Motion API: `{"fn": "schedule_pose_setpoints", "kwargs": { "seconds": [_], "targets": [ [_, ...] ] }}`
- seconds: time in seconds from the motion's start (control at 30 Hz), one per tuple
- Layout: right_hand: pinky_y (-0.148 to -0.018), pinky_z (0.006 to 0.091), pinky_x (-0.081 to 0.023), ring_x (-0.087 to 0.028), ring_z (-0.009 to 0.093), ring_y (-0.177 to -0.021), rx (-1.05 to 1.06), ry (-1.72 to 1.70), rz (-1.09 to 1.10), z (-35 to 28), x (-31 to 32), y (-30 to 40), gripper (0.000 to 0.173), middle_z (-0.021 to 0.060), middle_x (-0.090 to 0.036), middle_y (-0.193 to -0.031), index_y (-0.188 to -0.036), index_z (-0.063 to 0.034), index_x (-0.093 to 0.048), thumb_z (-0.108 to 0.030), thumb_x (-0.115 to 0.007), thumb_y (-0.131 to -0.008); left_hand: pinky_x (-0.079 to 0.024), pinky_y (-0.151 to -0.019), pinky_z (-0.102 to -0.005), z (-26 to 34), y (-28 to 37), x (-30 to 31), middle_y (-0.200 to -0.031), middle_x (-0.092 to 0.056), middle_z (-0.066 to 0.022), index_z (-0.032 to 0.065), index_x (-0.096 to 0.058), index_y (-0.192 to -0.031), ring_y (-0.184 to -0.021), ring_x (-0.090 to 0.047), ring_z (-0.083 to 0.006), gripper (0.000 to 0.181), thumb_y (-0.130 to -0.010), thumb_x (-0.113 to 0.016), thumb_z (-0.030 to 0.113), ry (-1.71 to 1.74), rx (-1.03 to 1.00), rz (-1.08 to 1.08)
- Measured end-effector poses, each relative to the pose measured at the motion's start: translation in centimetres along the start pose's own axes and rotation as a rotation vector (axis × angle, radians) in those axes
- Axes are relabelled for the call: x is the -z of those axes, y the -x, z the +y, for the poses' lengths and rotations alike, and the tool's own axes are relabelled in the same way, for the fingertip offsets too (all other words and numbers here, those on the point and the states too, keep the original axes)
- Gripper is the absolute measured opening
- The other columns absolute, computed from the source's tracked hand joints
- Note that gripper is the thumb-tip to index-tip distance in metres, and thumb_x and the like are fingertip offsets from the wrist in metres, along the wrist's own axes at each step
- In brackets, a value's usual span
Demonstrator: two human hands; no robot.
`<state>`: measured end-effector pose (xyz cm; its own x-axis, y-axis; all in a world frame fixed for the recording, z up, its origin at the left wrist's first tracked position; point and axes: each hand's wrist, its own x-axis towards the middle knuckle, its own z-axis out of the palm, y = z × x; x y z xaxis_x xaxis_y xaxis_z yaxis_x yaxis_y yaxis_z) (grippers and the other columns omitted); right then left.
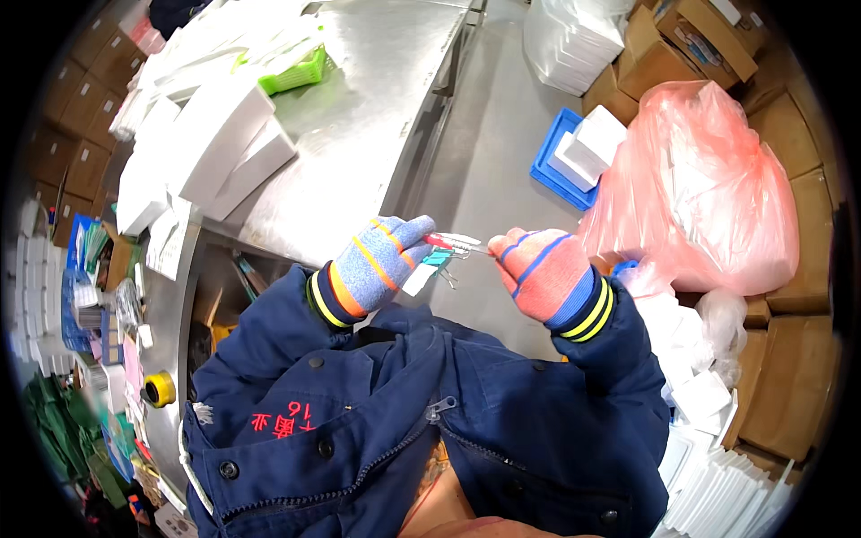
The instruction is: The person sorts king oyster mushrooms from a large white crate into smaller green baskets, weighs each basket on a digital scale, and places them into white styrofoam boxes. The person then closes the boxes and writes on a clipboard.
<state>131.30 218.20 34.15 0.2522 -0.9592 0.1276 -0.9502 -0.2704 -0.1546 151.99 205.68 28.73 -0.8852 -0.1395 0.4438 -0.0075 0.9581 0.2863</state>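
My left hand (383,262), in a blue knit glove with orange stripes, grips a slim red-and-white pen-like tool (447,241). Bunched with it are a teal binder clip (438,258) with wire handles and a small white slip (418,278), both hanging below the fingers. My right hand (541,272), in a pink knit glove with blue stripes, has its fingers curled together. Its fingertips pinch the thin dark end (482,252) of the pen-like tool. Both hands are held up in front of my navy jacket, above the floor beside the table.
A stainless steel table (350,141) bears white foam boxes (229,148) and a green basket (296,72). On the right are a blue tray (555,161) with white boxes, a large pink plastic bag (726,195) and cardboard cartons (787,383). Yellow tape (159,390) sits on the left.
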Motion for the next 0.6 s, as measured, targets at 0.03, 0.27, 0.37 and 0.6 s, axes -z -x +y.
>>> {"fn": "schedule_pose_setpoints", "kwargs": {
  "seconds": [0.03,0.27,0.37,0.6],
  "targets": [
    [-0.053,0.0349,-0.044,-0.056,0.027,-0.061,-0.022,0.008,0.006,1.1,-0.1,-0.1,0.010,0.0104,-0.052,-0.066,-0.079,-0.0055,-0.053,-0.008,-0.053,-0.070,-0.044,-0.066,-0.0353,-0.6,-1.4,-0.4,-0.104,-0.056,-0.0163,0.0002,-0.060,-0.091,-0.076,-0.055,-0.0291,0.029,-0.062,-0.063,0.007,-0.024,-0.005,-0.011],
    [-0.054,0.0370,-0.044,-0.056,0.030,-0.061,-0.113,-0.039,0.042,10.5,-2.2,-4.3,0.014,0.0130,-0.054,-0.068,-0.083,-0.0035,-0.052,-0.007,-0.054,-0.069,-0.041,-0.069,-0.0342,-8.0,-10.3,-3.3,-0.107,-0.053,-0.0123,0.0032,-0.059,-0.090,-0.075,-0.051,-0.0256,0.026,-0.064,-0.057,0.006,-0.103,-0.006,-0.074],
    [-0.054,0.0375,-0.044,-0.056,0.031,-0.062,-0.128,-0.051,0.005,14.8,-2.6,-7.8,0.014,0.0134,-0.054,-0.069,-0.083,-0.0035,-0.052,-0.008,-0.053,-0.070,-0.041,-0.068,-0.0342,-12.2,-13.7,-4.6,-0.105,-0.053,-0.0118,0.0037,-0.058,-0.088,-0.074,-0.051,-0.0252,0.024,-0.064,-0.057,0.007,-0.135,-0.006,-0.088],
    [-0.056,0.0385,-0.044,-0.056,0.032,-0.065,-0.218,-0.219,0.039,26.0,-2.6,-17.0,0.007,0.0142,-0.055,-0.069,-0.078,-0.0044,-0.052,-0.010,-0.047,-0.078,-0.041,-0.065,-0.0337,-24.1,-23.3,-6.6,-0.100,-0.054,-0.0094,0.0054,-0.059,-0.087,-0.071,-0.051,-0.0234,0.020,-0.067,-0.057,0.010,-0.165,-0.027,-0.093]
  ]
}}
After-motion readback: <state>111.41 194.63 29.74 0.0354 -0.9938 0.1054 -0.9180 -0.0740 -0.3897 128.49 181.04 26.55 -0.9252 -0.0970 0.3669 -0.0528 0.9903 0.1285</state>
